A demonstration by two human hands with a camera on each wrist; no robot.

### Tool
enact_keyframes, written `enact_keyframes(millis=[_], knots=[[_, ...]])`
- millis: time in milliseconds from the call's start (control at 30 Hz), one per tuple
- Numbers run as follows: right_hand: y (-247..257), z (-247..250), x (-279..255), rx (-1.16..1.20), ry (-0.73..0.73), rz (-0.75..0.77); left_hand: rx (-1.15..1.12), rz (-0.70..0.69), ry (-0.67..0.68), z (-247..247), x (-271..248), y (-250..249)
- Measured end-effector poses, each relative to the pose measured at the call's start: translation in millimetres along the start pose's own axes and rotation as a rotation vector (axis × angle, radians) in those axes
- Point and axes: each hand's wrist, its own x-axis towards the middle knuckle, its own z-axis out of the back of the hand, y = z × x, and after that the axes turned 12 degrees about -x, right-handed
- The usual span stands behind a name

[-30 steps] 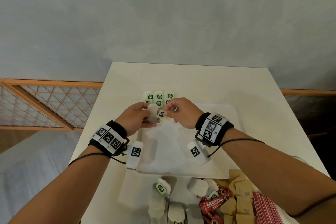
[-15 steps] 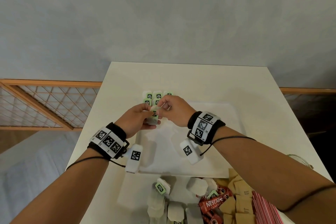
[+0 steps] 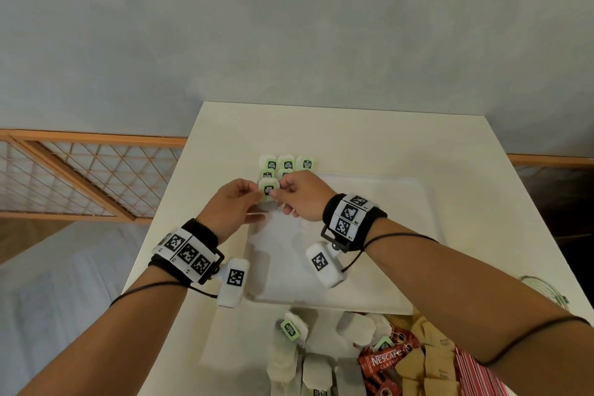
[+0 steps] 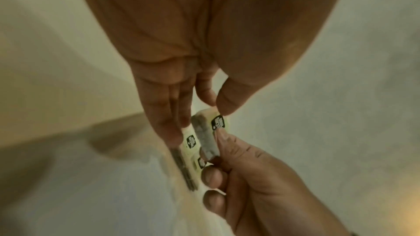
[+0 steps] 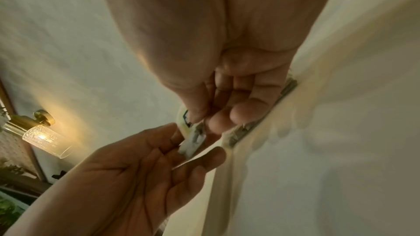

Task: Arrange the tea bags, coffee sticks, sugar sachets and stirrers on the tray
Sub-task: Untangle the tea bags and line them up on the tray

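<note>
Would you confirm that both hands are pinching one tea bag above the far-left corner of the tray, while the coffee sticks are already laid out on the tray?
Not quite: the coffee sticks lie off the tray, in the pile at the near edge, as the head view shows. The left hand and right hand do pinch one tea bag above the tray's far-left corner.

Just beyond the fingertips (image 3: 273,193), rows of placed tea bags (image 3: 286,165) are crowding the tray's (image 3: 401,235) far left corner, blocking that way. To the right of the fingers and back toward the wrists, bare tray floor is lying open. Behind the wrists, loose tea bags (image 3: 321,360) and coffee sticks (image 3: 382,363) are cluttering the table (image 3: 353,135).
</note>
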Motion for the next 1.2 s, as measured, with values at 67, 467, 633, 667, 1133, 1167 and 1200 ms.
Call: enact_keyframes(millis=[67, 467, 633, 667, 1133, 1167, 1200], knots=[[0, -1, 8, -0.011, -0.063, -0.040, 0.151, -0.136, -0.118, 6, 2, 0], [7, -23, 23, -0.069, -0.122, -0.165, 0.600, -0.381, -0.096, 24, -11, 1], [10, -20, 23, -0.318, -0.130, -0.153, 0.698, -0.430, 0.024, 20, -28, 8], [11, -17, 21, -0.334, -0.134, -0.164, 0.708, -0.430, 0.052, 18, -32, 9], [-6, 52, -115, -0.281, 0.014, -0.094, 0.945, -0.294, 0.566, 13, -102, 19], [-12, 54, -129, -0.285, 0.037, -0.082, 0.977, -0.295, 0.587, 12, -106, 23], [-20, 54, -143, -0.291, 0.063, -0.070, 1.006, -0.301, 0.603, 11, -109, 26]])
